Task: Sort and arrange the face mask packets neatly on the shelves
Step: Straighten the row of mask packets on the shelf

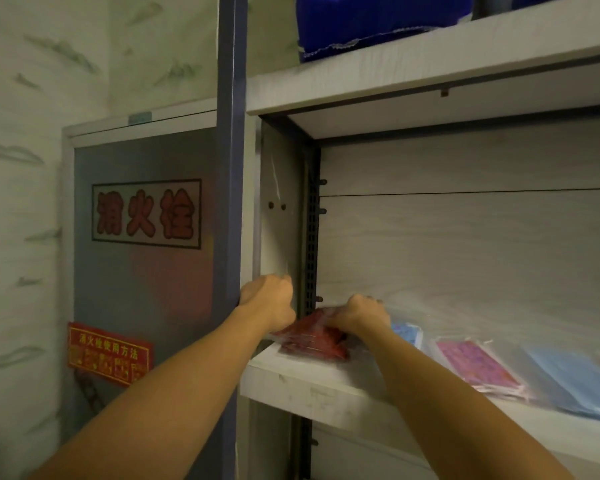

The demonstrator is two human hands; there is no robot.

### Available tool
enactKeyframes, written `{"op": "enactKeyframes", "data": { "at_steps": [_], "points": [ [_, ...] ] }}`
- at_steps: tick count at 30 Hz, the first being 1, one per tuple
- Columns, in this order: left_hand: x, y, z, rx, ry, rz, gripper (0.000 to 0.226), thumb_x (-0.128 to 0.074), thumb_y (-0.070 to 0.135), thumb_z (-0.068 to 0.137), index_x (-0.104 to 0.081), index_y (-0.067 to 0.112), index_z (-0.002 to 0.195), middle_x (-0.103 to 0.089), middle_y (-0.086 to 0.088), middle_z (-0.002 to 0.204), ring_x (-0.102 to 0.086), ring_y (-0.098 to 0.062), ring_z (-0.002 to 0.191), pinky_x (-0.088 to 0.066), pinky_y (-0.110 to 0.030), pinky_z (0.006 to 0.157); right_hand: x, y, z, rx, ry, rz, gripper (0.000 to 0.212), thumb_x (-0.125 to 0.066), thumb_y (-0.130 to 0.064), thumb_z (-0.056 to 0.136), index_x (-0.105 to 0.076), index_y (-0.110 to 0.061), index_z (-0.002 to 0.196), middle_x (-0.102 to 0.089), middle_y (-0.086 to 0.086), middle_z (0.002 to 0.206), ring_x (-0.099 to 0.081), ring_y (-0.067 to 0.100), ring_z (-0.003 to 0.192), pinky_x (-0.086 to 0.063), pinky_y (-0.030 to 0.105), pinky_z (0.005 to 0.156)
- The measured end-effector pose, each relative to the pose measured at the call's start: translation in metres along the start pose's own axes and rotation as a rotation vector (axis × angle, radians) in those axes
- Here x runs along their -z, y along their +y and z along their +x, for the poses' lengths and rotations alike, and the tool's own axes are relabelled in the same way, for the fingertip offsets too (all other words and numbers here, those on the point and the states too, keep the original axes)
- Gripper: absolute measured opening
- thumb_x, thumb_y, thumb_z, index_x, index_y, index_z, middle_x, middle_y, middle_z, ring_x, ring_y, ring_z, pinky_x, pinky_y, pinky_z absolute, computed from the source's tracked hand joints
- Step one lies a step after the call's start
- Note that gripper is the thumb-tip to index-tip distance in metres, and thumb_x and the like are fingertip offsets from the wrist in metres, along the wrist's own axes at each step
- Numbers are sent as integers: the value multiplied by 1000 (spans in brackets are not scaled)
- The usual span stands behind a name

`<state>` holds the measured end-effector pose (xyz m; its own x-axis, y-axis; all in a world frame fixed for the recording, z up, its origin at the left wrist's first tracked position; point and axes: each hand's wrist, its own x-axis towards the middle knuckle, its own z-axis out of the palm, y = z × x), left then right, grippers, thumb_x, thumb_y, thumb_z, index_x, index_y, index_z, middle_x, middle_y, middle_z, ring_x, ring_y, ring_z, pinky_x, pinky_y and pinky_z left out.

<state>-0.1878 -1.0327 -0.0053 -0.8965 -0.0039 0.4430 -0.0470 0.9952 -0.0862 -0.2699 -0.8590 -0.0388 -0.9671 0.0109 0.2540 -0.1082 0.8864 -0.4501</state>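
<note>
**Inspector:** Two hands at the shelf [326, 379], head view only. The right hand [359, 315] lies curled over the red packets [312, 336], fingers bent around their far edge, so I record it as gripping them. The stack sits at the shelf's left end, against the side panel [279, 202].

**Clerk:** And the left?

**Inspector:** The left hand [267, 296], at nine o'clock of the stack, is curled, seemingly pinching a clear film [280, 216] that runs up toward twelve o'clock. Blur prevents certainty on what it holds.

**Clerk:** Risks?

**Inspector:** In my judgement, three. The stack's near edge lies close to the shelf lip at six o'clock; a pull could spill slippery wrappers off the front. A tug on the film could drag the top packet askew. At three o'clock sit a blue patterned packet [407, 332], then pink packets [475, 365] and pale blue packets [575, 379]; a rightward shove would mix the colours.
</note>
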Motion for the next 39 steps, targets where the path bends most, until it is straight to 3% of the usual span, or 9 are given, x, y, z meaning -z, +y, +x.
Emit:
{"op": "enactKeyframes", "data": {
  "at_steps": [2,5,7,9,11,12,14,20,39],
  "points": [
    [-2,2,-4,-26,3,44,42,-54,11,86,-50,10,128,-59,-9,122,-61,-29,104,-56,-39,77,3,1,-3,-15,12,-81,82,-61,-79,73,-63,-16,126,-57,12,131,-48,34,125,-44,38,99],
    [-4,4,-6,-70,19,41,35,-54,13,87,-50,9,122,-59,-11,119,-61,-30,102,-56,-41,76,10,6,-6,16,44,-141,72,-54,-72,84,-64,-13,122,-58,15,128,-51,34,119,-43,40,100],
    [-2,7,-3,-118,41,20,37,-54,17,90,-51,10,126,-59,-11,120,-61,-30,104,-54,-39,74,17,12,-7,80,66,-134,47,-54,-60,85,-65,-14,92,-61,14,108,-55,34,103,-46,37,87],
    [-1,13,1,-176,63,-32,37,-53,23,93,-53,11,128,-59,-10,122,-61,-31,103,-53,-39,76,24,21,-10,125,36,-146,39,-54,-54,81,-52,-17,69,-56,12,90,-57,34,90,-45,34,74],
    [-2,22,4,-226,89,-59,34,-52,29,95,-56,13,124,-59,-9,122,-61,-31,102,-54,-41,79,32,31,-17,170,2,-190,34,-59,-47,85,-64,-14,91,-63,13,101,-61,35,99,-52,37,78],
    [-4,27,5,-246,98,-61,32,-52,32,95,-57,14,122,-59,-9,122,-61,-30,101,-54,-41,79,36,37,-20,190,-6,-207,39,-60,-44,88,-65,-12,109,-64,13,112,-61,34,105,-54,39,85],
    [-7,39,7,-270,97,-67,33,-52,35,96,-58,15,121,-59,-8,124,-61,-31,105,-53,-39,80,46,50,-29,205,1,-255,45,-60,-40,91,-59,-10,124,-62,14,123,-59,33,109,-53,42,91],
    [-20,86,15,-326,64,-125,32,-54,36,92,-63,14,114,-63,-11,124,-63,-34,111,-53,-38,84,79,99,-60,117,49,-372,42,-59,-32,92,-57,-9,128,-62,14,125,-61,34,109,-54,41,91],
    [16,229,-21,-477,41,-266,36,-48,36,97,-58,17,126,-61,-8,130,-61,-31,113,-50,-36,88,183,239,-168,-76,118,-540,35,-58,-28,93,-57,-13,124,-63,11,118,-62,30,98,-57,44,87]
  ]
}}
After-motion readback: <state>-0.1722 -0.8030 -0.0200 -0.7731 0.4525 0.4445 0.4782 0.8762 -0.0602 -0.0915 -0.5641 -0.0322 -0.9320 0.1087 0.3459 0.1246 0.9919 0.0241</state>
